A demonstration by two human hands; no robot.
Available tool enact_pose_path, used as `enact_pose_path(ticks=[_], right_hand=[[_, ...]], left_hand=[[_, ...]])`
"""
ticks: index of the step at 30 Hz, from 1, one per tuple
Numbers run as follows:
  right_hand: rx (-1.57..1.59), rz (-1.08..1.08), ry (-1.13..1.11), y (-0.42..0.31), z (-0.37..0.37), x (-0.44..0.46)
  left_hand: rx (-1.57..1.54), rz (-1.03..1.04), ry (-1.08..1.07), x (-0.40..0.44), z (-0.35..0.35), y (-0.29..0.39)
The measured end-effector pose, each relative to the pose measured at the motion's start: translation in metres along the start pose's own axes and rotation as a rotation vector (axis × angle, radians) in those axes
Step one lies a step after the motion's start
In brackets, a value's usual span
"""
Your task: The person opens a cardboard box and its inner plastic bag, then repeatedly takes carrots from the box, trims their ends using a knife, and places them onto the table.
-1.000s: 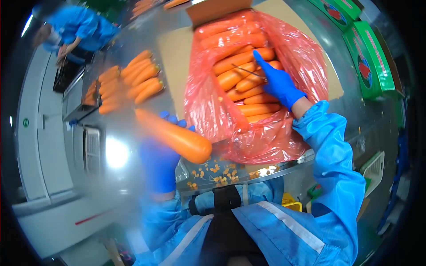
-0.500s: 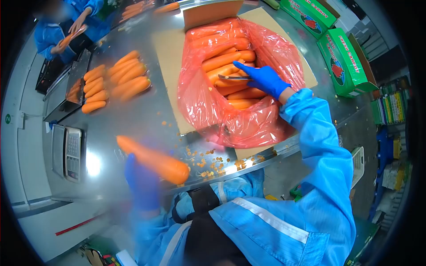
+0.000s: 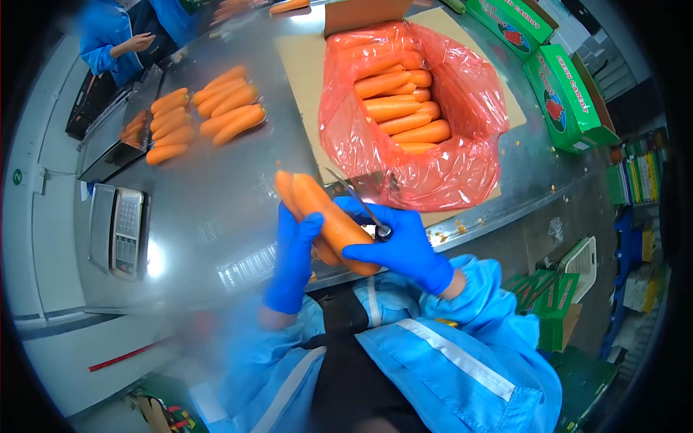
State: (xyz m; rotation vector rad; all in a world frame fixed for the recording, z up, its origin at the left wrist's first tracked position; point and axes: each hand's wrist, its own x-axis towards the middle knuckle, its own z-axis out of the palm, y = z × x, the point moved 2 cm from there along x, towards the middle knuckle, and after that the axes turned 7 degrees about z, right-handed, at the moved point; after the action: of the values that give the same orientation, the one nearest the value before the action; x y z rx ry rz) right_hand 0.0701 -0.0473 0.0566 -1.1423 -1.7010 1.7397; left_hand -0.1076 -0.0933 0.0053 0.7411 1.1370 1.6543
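Observation:
Two large carrots [image 3: 330, 216] lie side by side in my left hand [image 3: 294, 252], which wears a blue glove and wraps them from the left. My right hand [image 3: 404, 249], also gloved, is closed round a knife [image 3: 361, 200] whose thin blade points up and left. The fingers of that hand also touch the lower end of the carrots. Just beyond my hands, an open box lined with a red plastic bag [image 3: 447, 177] holds a pile of carrots [image 3: 404, 108].
Two rows of carrots [image 3: 170, 126] [image 3: 231, 105] lie on the metal table [image 3: 231, 180]. A scale [image 3: 126, 231] stands at the left, green cartons [image 3: 563, 101] at the right. A co-worker in blue [image 3: 130, 43] is at the upper left. Carrot scraps dot the near edge.
My right hand has come back from the bag with the knife and met the carrots in my left hand. Two carrots now show there instead of one. The co-worker's hands have moved.

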Motion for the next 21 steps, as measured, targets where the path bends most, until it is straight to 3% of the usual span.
enact_pose_path(ticks=[1,4,5,9,12,15,21], right_hand=[[0.19,-0.102,0.047,0.013,0.018,-0.001],[0.02,0.012,0.234,0.017,0.045,-0.026],[0.075,0.043,0.194,0.021,0.045,-0.031],[0.229,0.127,0.079,0.041,0.017,-0.05],[-0.382,0.122,0.279,0.04,-0.013,-0.064],[-0.618,-0.257,0.319,0.032,-0.007,-0.071],[-0.718,-0.277,0.336,0.027,0.009,-0.069]], left_hand=[[0.044,-0.071,-0.039,-0.001,-0.003,-0.003],[0.118,-0.189,-0.087,-0.009,0.001,0.001],[0.129,-0.215,-0.094,-0.013,0.003,0.002],[0.472,0.021,-0.278,-0.029,-0.011,-0.005],[0.562,0.135,-0.314,-0.037,-0.01,0.003],[0.61,0.143,-0.357,-0.037,-0.008,0.011],[0.744,0.265,-0.433,-0.036,-0.013,0.013]])
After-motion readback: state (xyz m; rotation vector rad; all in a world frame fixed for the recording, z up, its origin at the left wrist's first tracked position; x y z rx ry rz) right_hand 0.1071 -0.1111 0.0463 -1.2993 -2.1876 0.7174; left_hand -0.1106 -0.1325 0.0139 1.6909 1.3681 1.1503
